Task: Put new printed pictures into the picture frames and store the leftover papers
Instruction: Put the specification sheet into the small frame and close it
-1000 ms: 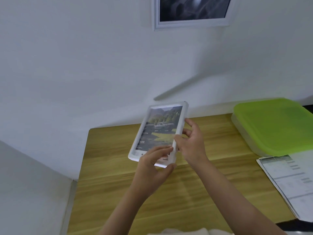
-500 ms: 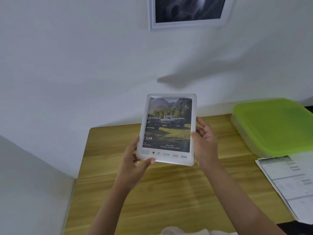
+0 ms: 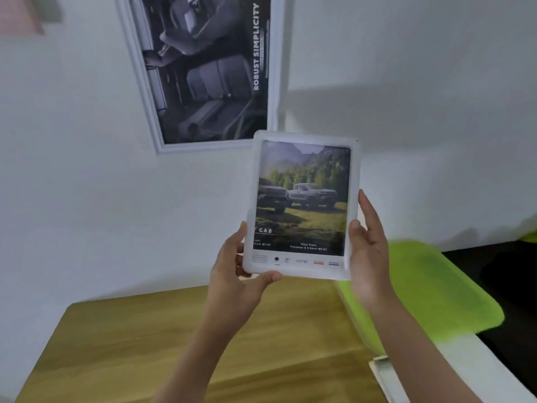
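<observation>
**Inspector:** Start with the largest items. What stood around the fingers?

**Assistant:** The wall [image 3: 87, 199] lay beyond them. The desk [image 3: 145, 344] lay below them. A green-lidded box [image 3: 430, 286] sat below and to the right of the right hand [image 3: 367, 257], blurred. A large framed print [image 3: 203, 68] hung on the wall above and left of the fingers, cut off at the top edge.

**Inspector:** And the task's own item?

**Assistant:** The small white picture frame [image 3: 302, 205] was held clear of the desk, upright, long axis vertical, between both hands. A printed picture of trucks showed in it. The left hand [image 3: 235, 274] gripped the lower left edge, thumb under the bottom rail. The right hand clasped the lower right edge, fingers [image 3: 369, 210] running up that side.

**Inspector:** Which relation governs the next move?

**Assistant:** In my judgement, the frame's place against the wall. Bare wall lay behind and right of it; both hands were equally near.

**Inspector:** Anything not established?

**Assistant:** No hook or nail was visible. The frame's back was hidden. A pale edge at lower right could not be identified.
</observation>
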`<state>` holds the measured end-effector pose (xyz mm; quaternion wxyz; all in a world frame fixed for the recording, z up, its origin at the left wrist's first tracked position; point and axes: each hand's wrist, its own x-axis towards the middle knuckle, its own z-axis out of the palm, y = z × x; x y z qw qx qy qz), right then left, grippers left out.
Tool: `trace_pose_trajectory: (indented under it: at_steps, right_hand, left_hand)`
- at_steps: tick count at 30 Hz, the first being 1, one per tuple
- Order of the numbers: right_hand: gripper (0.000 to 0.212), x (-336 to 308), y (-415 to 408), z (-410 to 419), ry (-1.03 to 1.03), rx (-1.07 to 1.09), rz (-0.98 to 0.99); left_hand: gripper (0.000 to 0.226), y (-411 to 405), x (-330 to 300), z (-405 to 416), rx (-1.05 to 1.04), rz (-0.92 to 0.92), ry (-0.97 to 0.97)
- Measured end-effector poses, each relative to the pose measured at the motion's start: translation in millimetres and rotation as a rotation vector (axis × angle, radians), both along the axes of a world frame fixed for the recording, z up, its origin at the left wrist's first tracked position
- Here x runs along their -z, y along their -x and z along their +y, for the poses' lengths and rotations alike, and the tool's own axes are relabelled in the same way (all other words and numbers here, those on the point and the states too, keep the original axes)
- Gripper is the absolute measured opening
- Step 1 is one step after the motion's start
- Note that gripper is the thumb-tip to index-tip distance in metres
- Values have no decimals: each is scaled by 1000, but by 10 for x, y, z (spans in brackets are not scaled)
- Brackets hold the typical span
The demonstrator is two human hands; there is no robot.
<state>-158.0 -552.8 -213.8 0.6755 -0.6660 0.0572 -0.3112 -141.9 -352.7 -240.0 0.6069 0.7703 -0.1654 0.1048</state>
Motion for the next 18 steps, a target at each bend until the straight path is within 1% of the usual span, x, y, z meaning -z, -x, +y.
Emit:
trace_pose_trajectory:
  at_steps: [4, 10, 14, 18]
  right_hand:
    - [45, -514, -162, -731, 67, 83, -126]
    - [46, -1262, -561, -1597, 143, 63, -352]
    - [46, -1891, -894, -1951, 159, -7, -504]
    - [42, -2490, -1170, -2106, 187, -34, -596]
  left_hand:
    - [88, -195, -372, -775, -15, -137, 27]
    - [89, -603, -1065, -1645, -35, -298, 71]
    - [90, -903, -1705, -1992, -99, -387, 37]
    - [92, -1114, -2251, -2157, -166, -515, 18]
